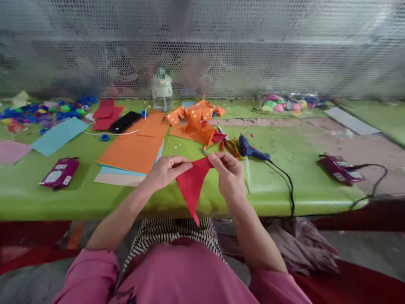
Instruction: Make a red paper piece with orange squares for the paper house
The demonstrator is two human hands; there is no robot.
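Hanging red paper (193, 181): points to 6 o'clock, long axis 12–6.
Your left hand (167, 172): pinching 11 o'clock corner.
Right hand (230, 173): pinching 1 o'clock corner.

No text can be read; the purple packet (60, 173) at left and the purple pack (341, 169) at right bear pale label patches, too small and blurred to make out; dark lettering on the pink shirt (186, 274) is illegible.
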